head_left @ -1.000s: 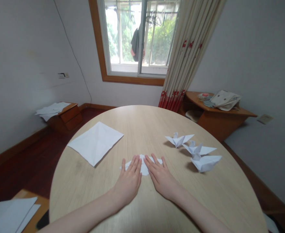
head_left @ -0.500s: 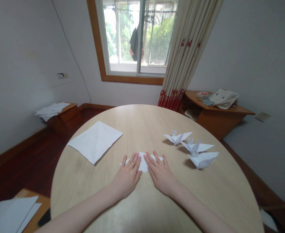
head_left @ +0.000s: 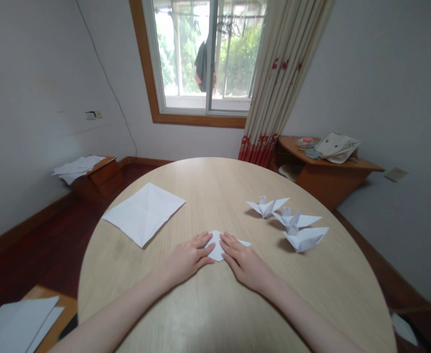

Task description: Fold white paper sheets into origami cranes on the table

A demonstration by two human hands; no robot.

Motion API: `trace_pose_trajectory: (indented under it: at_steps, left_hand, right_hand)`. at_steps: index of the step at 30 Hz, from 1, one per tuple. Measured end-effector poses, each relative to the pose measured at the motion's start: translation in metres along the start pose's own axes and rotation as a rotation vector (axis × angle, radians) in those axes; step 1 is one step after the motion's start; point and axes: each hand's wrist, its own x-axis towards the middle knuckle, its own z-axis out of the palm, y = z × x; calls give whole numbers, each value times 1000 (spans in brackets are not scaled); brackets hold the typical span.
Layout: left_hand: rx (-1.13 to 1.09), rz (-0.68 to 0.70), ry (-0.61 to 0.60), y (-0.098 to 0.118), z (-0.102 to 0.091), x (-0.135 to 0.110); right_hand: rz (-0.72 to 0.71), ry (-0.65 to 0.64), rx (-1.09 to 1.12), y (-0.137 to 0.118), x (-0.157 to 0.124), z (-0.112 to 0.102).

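Observation:
A small folded piece of white paper (head_left: pixel 217 249) lies flat on the round wooden table (head_left: pixel 215 304) in front of me. From the left, my left hand (head_left: pixel 191 256) rests on it, fingers stretched out over its left part. My right hand (head_left: pixel 242 257) lies across the right part, its fingers extended too, and a pointed paper corner sticks out beyond them. Much of the paper's two sides is hidden beneath my fingers. Three folded paper cranes stand to the right: a far one (head_left: pixel 267 208), a middle one (head_left: pixel 298 218) and a near one (head_left: pixel 305 239).
A creased square sheet of white paper (head_left: pixel 145 213) lies at the table's left. Loose sheets (head_left: pixel 20 321) rest on a low surface at lower left. A small cabinet (head_left: pixel 107 177) stands at the back left, and a corner shelf (head_left: pixel 333 169) with a cloth bag (head_left: pixel 336 147) at the back right.
My left hand has turned, its fingers now pointing more to the right. The right hand's fingers have drawn closer together and swung leftward. Both stay on the folded paper.

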Motion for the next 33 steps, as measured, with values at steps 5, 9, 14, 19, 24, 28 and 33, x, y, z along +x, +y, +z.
trace_pose_trajectory:
  at_steps: [5, 9, 14, 19, 24, 28, 33]
  left_hand:
    - [-50, -5, 17, 2, -3, -1]
    - [-88, -10, 26, 2, -4, -1]
    - [-110, 3, 31, 4, -8, 0]
    - [-137, 51, 66, 5, -11, 1]
    - [-166, 45, 110, 3, -7, 1]
    - [-193, 57, 142, 0, -5, 1]
    - [-225, 49, 167, 3, -5, 2]
  right_hand:
    - [-3, -17, 38, 0, -1, -5]
    - [4, -16, 63, 4, 0, -3]
    - [0, 15, 89, 6, -1, -2]
    - [-10, 62, 61, 3, -1, -4]
    - [-31, 86, 10, -2, 1, -8]
    - [-25, 108, 4, -4, 2, -10]
    - [-9, 126, 19, -7, 2, -12]
